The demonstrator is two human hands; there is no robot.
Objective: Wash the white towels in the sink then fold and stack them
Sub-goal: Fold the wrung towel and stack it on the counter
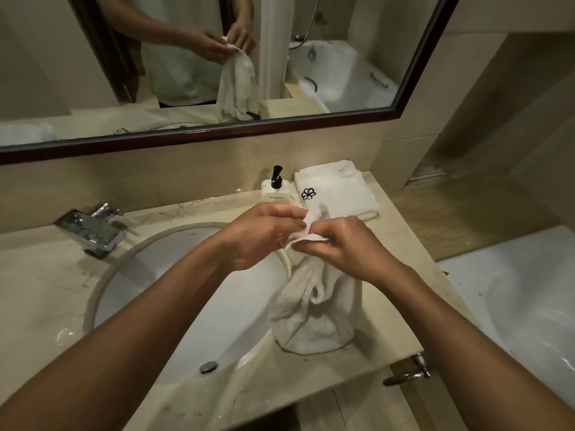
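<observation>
A white towel [311, 309] hangs straight down from two hands just right of the sink [174, 293], its lower end bunched on the counter [46, 293]. The left hand [261, 234] and right hand [345, 244] pinch neighbouring spots on its top edge, nearly touching, equally near. Beyond the sink's right side lie a folded towel [339, 191] and soap bottle [276, 189].
</observation>
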